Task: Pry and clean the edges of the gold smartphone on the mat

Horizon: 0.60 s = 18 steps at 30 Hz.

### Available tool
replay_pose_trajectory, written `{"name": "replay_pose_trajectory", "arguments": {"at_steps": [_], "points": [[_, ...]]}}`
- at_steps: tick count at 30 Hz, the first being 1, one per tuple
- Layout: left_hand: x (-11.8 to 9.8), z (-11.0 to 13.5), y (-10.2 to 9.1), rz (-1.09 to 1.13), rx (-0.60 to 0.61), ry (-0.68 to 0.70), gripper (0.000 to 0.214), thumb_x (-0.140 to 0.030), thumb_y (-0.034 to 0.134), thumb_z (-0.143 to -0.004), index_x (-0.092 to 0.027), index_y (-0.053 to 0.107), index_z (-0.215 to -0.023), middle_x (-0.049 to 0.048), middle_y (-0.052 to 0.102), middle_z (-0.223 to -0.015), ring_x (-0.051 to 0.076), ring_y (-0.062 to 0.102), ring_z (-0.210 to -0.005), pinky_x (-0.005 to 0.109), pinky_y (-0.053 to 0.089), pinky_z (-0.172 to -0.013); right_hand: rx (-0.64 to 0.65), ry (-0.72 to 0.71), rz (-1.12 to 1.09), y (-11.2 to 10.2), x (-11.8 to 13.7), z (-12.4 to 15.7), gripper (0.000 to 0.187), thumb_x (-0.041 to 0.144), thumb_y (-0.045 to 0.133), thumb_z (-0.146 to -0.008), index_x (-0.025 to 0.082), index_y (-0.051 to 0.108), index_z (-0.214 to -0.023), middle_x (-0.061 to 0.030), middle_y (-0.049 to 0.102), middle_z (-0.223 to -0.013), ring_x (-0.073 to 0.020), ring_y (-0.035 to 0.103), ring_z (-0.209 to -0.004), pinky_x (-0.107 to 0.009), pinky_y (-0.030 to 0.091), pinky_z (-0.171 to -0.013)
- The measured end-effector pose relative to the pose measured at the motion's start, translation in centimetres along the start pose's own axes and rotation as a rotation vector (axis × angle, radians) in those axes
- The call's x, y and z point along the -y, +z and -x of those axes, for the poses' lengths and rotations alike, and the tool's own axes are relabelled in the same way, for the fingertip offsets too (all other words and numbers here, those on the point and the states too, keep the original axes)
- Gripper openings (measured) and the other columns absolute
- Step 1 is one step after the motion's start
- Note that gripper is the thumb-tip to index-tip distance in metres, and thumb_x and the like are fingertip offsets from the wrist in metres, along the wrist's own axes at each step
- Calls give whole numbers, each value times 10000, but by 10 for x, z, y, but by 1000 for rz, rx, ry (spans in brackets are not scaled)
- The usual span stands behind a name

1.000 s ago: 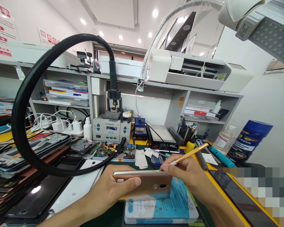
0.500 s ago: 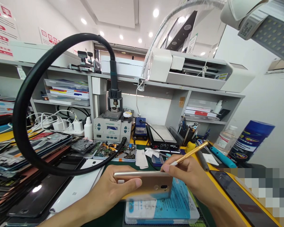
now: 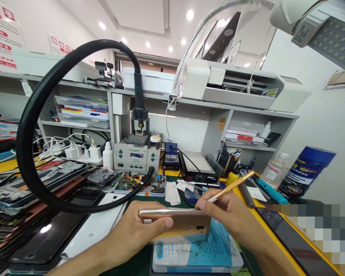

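Observation:
A gold smartphone (image 3: 181, 228) stands on its long edge, tilted, its back with the camera and round sensor facing me. My left hand (image 3: 132, 230) is closed on its left end, thumb across the back. My right hand (image 3: 221, 212) pinches a slim gold-handled tool (image 3: 232, 184) with a silver lower part. Its tip meets the phone's upper edge near the right end; the fingers hide the very tip. Beneath the phone lies a blue and white flat box (image 3: 195, 256), marked with dark stains.
Stacked phones and parts (image 3: 43, 184) crowd the left, beside a white phone back (image 3: 94, 226). A thick black hose (image 3: 20, 134) loops from the hot-air station (image 3: 136, 157). A dark phone screen (image 3: 287, 234) and a blue spray can (image 3: 306, 172) are at right.
Both hands, the phone and the gold-handled tool hold almost the same pose. The whole view has shifted very slightly.

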<state>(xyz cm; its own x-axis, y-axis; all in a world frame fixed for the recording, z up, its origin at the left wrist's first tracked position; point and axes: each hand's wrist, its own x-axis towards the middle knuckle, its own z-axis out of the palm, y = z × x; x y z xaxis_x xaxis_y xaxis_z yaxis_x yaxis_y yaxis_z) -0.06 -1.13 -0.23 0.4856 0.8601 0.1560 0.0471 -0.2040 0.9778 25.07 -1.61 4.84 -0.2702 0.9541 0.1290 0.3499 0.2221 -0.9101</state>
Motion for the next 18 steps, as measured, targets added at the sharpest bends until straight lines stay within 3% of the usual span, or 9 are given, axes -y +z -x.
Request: {"name": "replay_pose_trajectory", "arguments": {"at_steps": [18], "points": [[-1, -3, 0, -17, 7, 16, 357, -485, 659, -911, -164, 634, -756, -24, 467, -710, 128, 382, -679, 262, 275, -605, 1, 5, -20, 3, -1, 0, 392, 569, 665, -881, 184, 647, -806, 18, 517, -673, -172, 468, -666, -287, 348, -611]]}}
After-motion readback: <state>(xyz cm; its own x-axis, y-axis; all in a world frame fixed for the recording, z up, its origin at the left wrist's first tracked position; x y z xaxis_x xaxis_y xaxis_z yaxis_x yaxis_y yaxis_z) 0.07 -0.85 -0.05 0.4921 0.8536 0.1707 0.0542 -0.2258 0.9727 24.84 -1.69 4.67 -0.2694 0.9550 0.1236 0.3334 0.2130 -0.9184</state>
